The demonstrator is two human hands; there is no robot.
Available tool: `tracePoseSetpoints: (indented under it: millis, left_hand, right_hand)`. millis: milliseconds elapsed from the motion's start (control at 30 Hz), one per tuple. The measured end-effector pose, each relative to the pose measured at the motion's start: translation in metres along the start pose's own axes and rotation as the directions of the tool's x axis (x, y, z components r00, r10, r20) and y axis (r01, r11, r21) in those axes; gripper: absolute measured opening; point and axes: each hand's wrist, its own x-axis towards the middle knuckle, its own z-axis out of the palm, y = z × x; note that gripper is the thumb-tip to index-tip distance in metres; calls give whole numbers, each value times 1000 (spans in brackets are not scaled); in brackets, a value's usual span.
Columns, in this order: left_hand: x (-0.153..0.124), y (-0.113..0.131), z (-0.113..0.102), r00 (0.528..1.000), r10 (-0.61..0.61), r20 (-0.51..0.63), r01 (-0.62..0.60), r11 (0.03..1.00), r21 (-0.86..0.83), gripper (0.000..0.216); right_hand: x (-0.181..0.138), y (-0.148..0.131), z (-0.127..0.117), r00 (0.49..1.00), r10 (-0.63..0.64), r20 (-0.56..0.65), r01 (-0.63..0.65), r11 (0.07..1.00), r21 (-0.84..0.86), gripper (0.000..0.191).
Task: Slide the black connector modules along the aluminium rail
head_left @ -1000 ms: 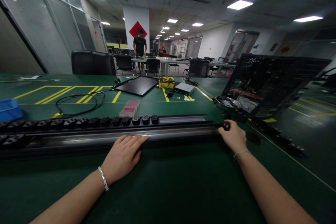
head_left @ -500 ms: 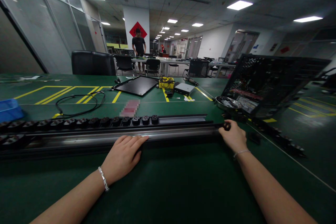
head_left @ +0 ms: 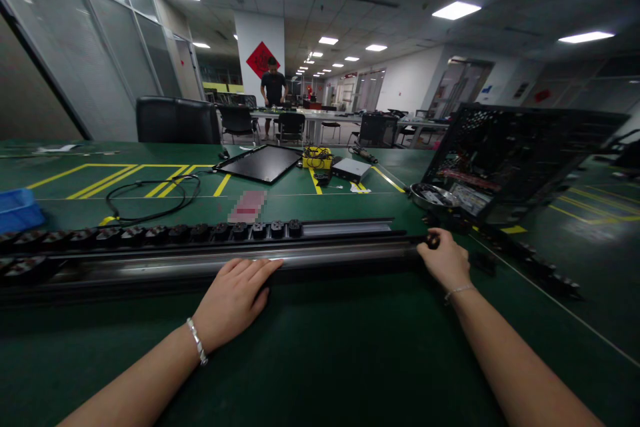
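Observation:
A long, dark metal power strip housing (head_left: pixel 345 254) lies across the table in front of me, its trough facing up. My left hand (head_left: pixel 235 300) is over its near edge, fingers stretched across the rim and thumb on the near side. At the housing's right end, my right hand (head_left: pixel 447 260) pinches a small black part (head_left: pixel 432 240) between thumb and curled forefinger; the part is mostly hidden. Black socket modules (head_left: pixel 240 231) stand in a row along a second strip (head_left: pixel 350 229) just behind. More black modules (head_left: pixel 27 268) sit at the housing's left end.
An open computer case (head_left: pixel 520 153) stands at right beside a metal bowl (head_left: pixel 434 195) of small parts. Further back are a black panel (head_left: pixel 265 163), a yellow box (head_left: pixel 317 159) and a grey device (head_left: pixel 351 170). A cable (head_left: pixel 150 217) and blue bin (head_left: pixel 20 210) lie left.
Both my hands and the housing stay in place. In the background, a person at the far table has shifted slightly to the right and leans over it.

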Motion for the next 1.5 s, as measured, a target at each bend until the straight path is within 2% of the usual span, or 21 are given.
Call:
tracePoseSetpoints:
  millis: [1067,1500]
  left_hand:
    - [0,-1,0,1000,0,-15,0,1000,-6,48]
    - [0,-1,0,1000,-6,8,6,1000,-3,48]
  right_hand:
    - [1,0,0,1000,20,-7,-20,999,28,48]
    - [2,-1,-3,998,58,27,-59,997,48,50]
